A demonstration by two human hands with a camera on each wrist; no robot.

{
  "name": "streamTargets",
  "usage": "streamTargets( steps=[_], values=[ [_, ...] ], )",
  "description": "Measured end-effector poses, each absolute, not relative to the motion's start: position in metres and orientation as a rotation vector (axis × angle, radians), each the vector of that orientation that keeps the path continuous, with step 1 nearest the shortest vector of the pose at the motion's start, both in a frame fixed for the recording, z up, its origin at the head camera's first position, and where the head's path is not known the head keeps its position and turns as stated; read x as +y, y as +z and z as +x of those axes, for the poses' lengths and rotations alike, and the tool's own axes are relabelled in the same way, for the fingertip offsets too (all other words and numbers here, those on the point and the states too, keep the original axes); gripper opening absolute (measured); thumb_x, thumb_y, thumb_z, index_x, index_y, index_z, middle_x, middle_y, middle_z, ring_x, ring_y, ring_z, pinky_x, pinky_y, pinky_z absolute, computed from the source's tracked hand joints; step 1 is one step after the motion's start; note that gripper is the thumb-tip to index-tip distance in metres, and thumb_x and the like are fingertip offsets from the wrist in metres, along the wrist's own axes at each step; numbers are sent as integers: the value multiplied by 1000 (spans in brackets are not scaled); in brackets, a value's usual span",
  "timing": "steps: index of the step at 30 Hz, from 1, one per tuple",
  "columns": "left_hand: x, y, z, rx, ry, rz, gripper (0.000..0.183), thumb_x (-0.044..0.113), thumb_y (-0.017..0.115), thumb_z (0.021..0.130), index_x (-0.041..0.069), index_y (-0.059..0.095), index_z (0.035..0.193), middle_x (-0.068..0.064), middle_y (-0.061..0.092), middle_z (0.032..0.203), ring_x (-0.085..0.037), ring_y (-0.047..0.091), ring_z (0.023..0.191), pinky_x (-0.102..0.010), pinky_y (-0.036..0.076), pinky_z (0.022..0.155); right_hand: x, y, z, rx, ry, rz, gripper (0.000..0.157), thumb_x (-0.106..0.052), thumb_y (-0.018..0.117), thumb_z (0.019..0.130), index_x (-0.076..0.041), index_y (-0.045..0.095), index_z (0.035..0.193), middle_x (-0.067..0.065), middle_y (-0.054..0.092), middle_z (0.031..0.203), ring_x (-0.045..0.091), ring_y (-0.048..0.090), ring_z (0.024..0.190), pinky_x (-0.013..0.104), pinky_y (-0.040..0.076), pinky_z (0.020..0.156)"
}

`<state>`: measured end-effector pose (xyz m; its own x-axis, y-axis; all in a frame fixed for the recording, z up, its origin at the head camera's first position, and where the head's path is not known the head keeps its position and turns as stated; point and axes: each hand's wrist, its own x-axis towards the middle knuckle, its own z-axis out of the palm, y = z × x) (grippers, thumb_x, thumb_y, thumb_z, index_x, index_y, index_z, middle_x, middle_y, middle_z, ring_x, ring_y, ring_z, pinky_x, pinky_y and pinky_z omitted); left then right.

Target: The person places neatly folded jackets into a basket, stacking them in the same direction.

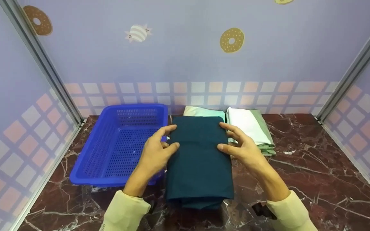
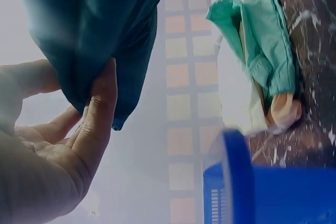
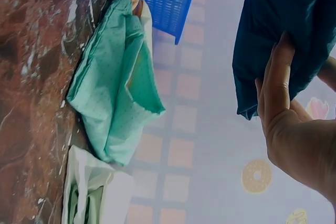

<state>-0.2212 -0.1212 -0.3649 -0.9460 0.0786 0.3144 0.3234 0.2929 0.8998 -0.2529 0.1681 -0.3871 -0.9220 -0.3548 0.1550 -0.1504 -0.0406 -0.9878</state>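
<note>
A folded dark teal cloth [image 1: 200,160] is held up above the table between both hands. The left hand [image 1: 155,149] grips its left edge, thumb on the upper face and fingers beneath, as the left wrist view also shows. Opposite it, the right hand [image 1: 244,147] pinches the right edge in the same way. In the right wrist view its fingers [image 3: 278,80] press against the underside of the cloth. A looser fold hangs below the cloth's near edge.
A blue plastic basket [image 1: 87,150] with slotted walls stands to the left. Behind the cloth lies a folded mint-green cloth [image 3: 113,82], partly hidden in the head view. Beside it sits a white and green folded cloth [image 1: 247,126]. Patterned walls enclose the dark marbled tabletop [image 1: 320,166].
</note>
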Motion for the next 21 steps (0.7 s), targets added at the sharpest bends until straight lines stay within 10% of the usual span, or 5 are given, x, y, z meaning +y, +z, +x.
streamTargets(
  steps=[21],
  values=[
    [-152, -353, -231, -2407, -1687, -298, 51, -2, 68, 96, 2, 61, 146, -20, 60, 139, -13, 52, 56, -27, 48, 53, 138, -384, -268, 2025, -2061, -696, 78, -7, 73, 98, -8, 35, 166, 27, 44, 152, 31, 69, 107, 39, 62, 77]
  ],
)
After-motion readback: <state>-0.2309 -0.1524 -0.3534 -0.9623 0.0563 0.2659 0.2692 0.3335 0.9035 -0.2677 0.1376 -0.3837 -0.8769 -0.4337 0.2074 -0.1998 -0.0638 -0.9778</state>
